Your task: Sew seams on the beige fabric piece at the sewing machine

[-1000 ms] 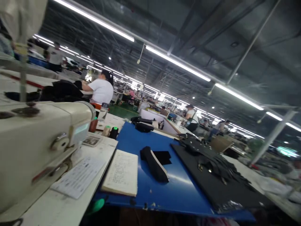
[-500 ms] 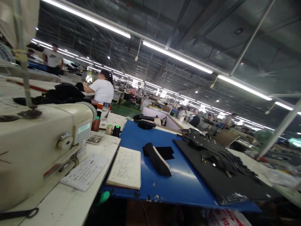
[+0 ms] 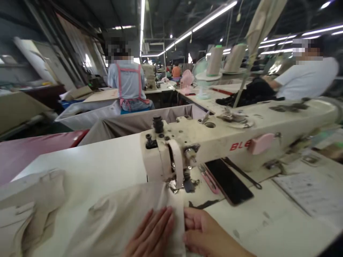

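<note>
Cream cloth (image 3: 125,225) lies across the white sewing table (image 3: 88,160), its edge running under the presser foot (image 3: 174,186) at lower centre. Left hand (image 3: 150,232) rests open and flat on it; right hand (image 3: 206,228) curls loosely against its edge, grip unclear. Nearby lie pink-handled thread snips (image 3: 209,182) and a black smartphone (image 3: 227,180), below the cream sewing machine (image 3: 214,139). Upper left, a co-worker in a pink-strapped apron (image 3: 128,84) sits.
</note>
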`<action>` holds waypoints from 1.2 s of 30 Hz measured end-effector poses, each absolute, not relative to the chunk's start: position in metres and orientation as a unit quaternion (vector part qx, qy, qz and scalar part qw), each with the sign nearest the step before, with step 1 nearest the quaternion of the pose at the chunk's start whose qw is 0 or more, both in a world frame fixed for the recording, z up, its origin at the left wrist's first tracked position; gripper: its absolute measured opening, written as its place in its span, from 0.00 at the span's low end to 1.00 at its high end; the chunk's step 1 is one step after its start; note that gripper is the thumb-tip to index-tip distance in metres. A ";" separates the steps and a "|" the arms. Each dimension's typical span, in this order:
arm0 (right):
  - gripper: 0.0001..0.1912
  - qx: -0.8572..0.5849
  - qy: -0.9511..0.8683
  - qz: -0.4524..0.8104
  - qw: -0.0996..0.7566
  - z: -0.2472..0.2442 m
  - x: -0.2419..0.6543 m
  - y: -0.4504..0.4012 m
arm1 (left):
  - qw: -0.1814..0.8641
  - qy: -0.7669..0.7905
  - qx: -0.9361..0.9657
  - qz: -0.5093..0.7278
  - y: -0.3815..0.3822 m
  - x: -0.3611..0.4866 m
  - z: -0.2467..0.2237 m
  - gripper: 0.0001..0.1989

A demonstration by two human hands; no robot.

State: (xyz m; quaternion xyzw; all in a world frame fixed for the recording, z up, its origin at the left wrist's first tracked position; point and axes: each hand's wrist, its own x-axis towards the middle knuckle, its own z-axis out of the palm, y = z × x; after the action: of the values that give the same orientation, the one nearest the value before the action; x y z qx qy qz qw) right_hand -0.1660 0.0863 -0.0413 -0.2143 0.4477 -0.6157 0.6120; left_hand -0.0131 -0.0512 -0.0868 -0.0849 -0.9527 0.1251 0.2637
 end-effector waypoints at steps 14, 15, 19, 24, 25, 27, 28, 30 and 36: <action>0.16 -0.158 0.567 -0.604 0.538 -0.041 -0.178 0.070 | 0.267 -0.945 -0.112 0.154 -0.054 -0.021 -0.085 0.20; 0.15 -0.153 0.578 -0.599 0.533 -0.041 -0.179 0.069 | 0.273 -0.947 -0.108 0.130 -0.055 -0.022 -0.084 0.20; 0.11 -0.153 0.607 -0.582 0.519 -0.035 -0.179 0.069 | 0.287 -0.947 -0.042 -0.141 -0.058 -0.041 -0.069 0.21; 0.17 -0.175 0.624 -0.563 0.513 -0.034 -0.179 0.069 | 0.123 -0.871 0.126 -0.459 -0.061 -0.080 -0.047 0.09; 0.17 -0.178 0.628 -0.558 0.511 -0.036 -0.179 0.068 | 0.109 -0.862 0.141 -0.474 -0.062 -0.085 -0.045 0.07; 0.18 -0.188 0.634 -0.552 0.507 -0.040 -0.181 0.068 | 0.092 -0.854 0.154 -0.488 -0.066 -0.090 -0.045 0.05; 0.18 -0.195 0.637 -0.548 0.506 -0.042 -0.181 0.068 | 0.087 -0.853 0.157 -0.490 -0.068 -0.091 -0.047 0.05; 0.17 -0.202 0.649 -0.539 0.498 -0.045 -0.179 0.070 | 0.087 -0.850 0.164 -0.493 -0.070 -0.091 -0.050 0.06; 0.25 -0.523 0.782 -0.315 0.126 -0.054 -0.170 0.089 | 0.112 -0.829 0.275 -0.473 -0.066 -0.094 -0.051 0.08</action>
State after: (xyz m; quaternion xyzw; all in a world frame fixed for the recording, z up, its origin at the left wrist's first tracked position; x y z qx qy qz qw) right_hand -0.1701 0.0886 -0.0544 -0.5229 0.7821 -0.3147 0.1258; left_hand -0.0941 -0.0660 -0.0506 0.2749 -0.8294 -0.4732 0.1124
